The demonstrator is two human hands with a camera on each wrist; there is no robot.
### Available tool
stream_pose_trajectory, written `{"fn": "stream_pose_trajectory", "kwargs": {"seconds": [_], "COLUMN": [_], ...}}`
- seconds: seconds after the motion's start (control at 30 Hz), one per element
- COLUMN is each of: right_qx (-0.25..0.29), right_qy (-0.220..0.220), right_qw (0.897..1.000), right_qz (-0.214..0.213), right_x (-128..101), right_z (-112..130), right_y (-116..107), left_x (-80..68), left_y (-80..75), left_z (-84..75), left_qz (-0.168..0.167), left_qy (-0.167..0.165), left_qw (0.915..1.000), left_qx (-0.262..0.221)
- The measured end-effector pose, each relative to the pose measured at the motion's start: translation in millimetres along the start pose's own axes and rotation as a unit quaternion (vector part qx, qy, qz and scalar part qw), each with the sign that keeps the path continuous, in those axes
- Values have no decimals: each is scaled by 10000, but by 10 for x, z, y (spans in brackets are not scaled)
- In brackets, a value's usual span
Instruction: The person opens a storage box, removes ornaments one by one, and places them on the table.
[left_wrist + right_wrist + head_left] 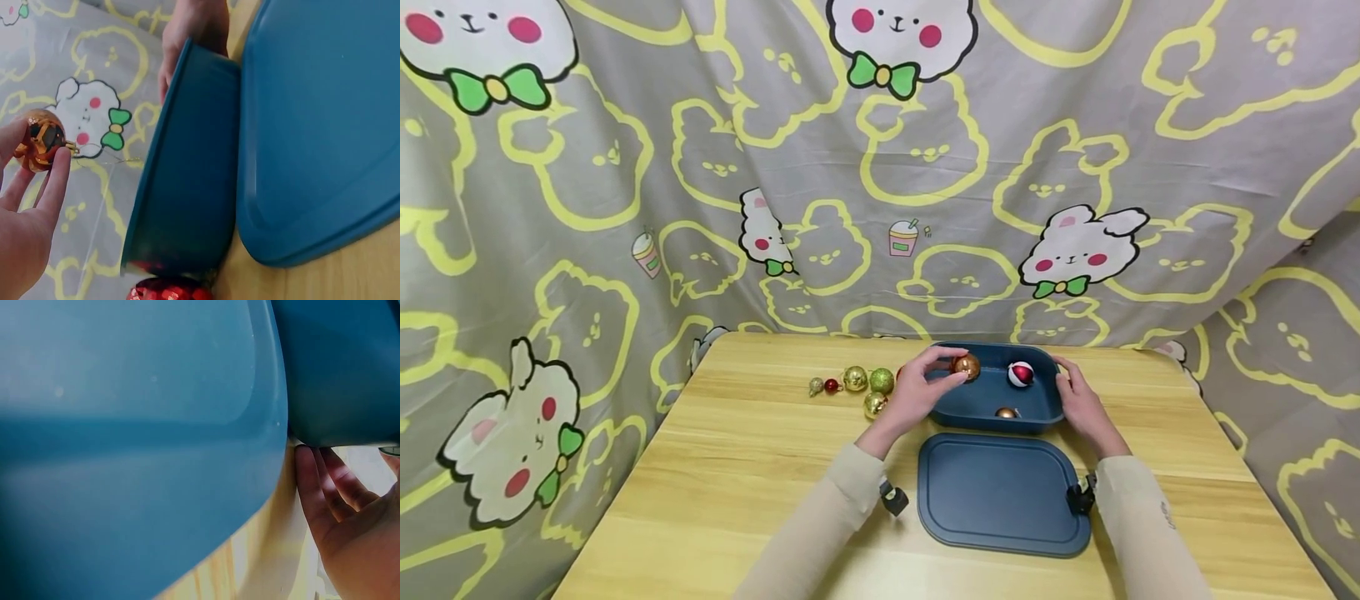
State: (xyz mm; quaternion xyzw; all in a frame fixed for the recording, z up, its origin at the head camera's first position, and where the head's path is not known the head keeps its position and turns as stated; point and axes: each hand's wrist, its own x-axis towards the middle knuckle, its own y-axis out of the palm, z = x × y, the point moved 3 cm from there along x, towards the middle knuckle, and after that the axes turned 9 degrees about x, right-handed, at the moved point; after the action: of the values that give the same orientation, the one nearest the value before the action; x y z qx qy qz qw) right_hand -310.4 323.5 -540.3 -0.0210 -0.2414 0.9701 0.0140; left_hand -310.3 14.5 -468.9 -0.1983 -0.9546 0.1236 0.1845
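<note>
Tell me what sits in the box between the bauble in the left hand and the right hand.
In the head view, a red and white bauble lies inside the blue box, between the copper bauble pinched by the left hand and the right hand at the box's side.

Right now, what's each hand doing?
Left hand: pinching a copper bauble over the blue box.
Right hand: open, resting against the box's side.
</note>
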Motion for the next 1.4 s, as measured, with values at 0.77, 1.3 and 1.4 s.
{"fn": "stream_pose_trajectory", "kwargs": {"seconds": [0.77,1.3,1.4], "right_qx": [0,10,15], "right_qy": [-81,-31,-38], "right_qw": [9999,10000,10000], "right_qz": [-79,-23,-27], "right_x": [-9,8,8], "right_z": [8,6,8], "right_y": [-8,0,3], "left_x": [-262,-661,-735], "left_y": [-404,-1028,-1126], "left_z": [277,510,579], "left_qz": [-365,-830,-868], "left_qy": [-190,-719,-810], "left_qw": [9988,9920,9910], "left_qx": [265,626,619]}}
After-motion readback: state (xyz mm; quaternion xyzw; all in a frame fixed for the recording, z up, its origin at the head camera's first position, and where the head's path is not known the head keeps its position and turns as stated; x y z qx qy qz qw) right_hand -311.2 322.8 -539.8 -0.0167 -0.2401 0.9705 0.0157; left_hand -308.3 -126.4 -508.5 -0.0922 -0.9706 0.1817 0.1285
